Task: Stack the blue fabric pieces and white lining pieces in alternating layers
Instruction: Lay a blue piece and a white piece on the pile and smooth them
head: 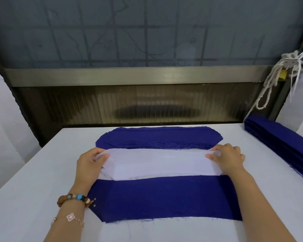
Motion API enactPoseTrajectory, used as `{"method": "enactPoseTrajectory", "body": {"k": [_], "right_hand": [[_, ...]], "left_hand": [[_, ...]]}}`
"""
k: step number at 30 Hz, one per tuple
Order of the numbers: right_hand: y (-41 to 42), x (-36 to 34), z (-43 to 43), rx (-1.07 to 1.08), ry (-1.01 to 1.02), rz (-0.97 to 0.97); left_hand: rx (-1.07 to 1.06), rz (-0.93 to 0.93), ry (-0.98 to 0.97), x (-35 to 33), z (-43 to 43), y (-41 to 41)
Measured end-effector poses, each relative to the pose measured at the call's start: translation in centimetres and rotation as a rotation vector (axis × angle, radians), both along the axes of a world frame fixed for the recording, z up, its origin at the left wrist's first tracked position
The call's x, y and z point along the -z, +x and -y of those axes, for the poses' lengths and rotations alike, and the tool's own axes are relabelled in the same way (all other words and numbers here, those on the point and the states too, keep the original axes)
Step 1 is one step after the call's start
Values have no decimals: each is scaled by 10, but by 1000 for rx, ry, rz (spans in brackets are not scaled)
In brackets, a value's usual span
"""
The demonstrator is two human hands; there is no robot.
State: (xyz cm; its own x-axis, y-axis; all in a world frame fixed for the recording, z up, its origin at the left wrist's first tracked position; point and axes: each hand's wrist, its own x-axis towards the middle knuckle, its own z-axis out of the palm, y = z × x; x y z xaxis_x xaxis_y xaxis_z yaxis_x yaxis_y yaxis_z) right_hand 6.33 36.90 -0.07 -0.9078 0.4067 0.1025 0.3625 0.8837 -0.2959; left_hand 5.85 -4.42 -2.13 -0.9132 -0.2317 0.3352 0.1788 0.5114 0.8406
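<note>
The left hand (89, 163) is pinching the left end of the white lining piece (157, 161), and the right hand (229, 158) is gripping its right end; the piece is lying on the table (33, 180), between the near blue fabric piece (164, 198) and a far blue stack (157, 135)

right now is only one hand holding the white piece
No, the left hand and right hand each grip an end of the white piece.

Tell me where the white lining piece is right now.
In the head view, the white lining piece sits mid-table, centred, between the far blue fabric stack and the near blue fabric piece.
</note>
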Motion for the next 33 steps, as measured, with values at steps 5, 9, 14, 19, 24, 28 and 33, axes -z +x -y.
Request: {"method": "enactPoseTrajectory", "body": {"k": [5,9,14,19,24,28,33], "right_hand": [[0,2,-11,97,-150,-10],[1,5,-15,131,-314,-123],[-1,1,-10,97,-481,-389],[4,-7,-12,173,-633,-523],[20,-10,-17,232,-639,-502],[39,-6,-22,212,-648,-481],[60,0,-26,166,-611,-448]], "left_hand": [[-13,13,-13,1,0,-1],[-34,21,-9,0,-2,-1],[-54,-25,114,-12,-3,1],[-50,-30,304,-28,-3,10],[-36,60,352,-34,-7,16],[-44,106,321,-42,-7,24],[-15,143,300,-37,-7,48]]}}
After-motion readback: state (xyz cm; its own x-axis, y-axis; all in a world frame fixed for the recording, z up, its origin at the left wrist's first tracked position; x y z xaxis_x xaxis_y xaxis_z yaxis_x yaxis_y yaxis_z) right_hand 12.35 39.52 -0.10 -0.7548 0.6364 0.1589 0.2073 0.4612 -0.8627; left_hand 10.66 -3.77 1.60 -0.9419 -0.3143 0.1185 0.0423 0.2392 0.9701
